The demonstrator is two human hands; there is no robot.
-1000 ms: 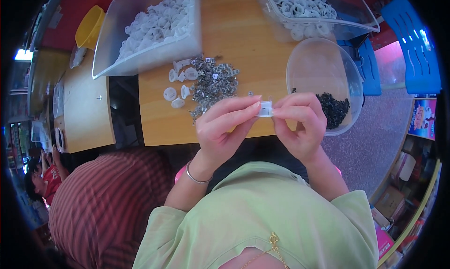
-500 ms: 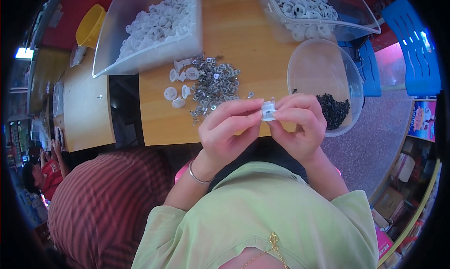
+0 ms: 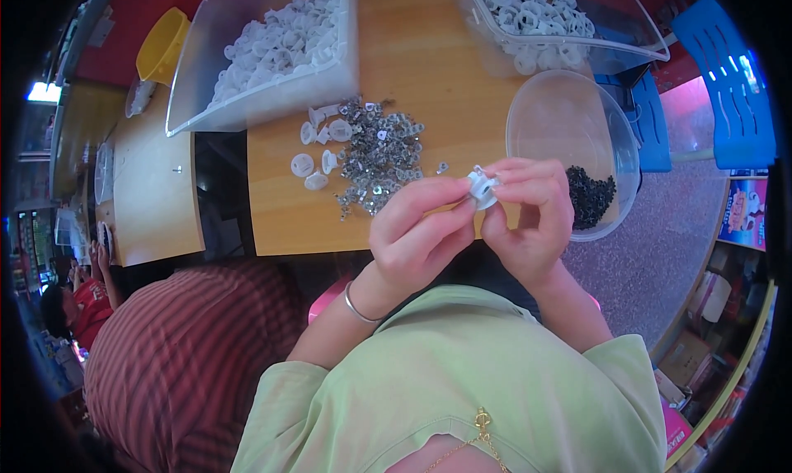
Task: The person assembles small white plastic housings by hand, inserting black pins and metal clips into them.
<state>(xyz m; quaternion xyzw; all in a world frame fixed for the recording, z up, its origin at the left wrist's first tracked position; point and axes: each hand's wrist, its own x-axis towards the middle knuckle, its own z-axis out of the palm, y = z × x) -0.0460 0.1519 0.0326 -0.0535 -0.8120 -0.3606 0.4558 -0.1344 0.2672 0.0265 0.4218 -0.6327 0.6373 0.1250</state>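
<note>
Between my two hands, just above the table's near edge, is a small white plastic part with a round flange and a slot, tilted. My left hand pinches its left side with thumb and fingertips. From the right, the fingertips of my right hand grip the same part. Left of my hands lies a heap of small shiny metal pieces. Beside that heap are several loose white plastic parts. Near my right hand, small black pieces lie in a clear round tub.
A clear bin of white parts stands at the far left of the table. Another clear bin holds white ring-like parts at the far right. Blue chairs stand right. A person in striped red clothing is close on my left.
The white part has turned and tilted between my fingers. My left hand has shifted slightly to the right, and both hands still grip the part.
</note>
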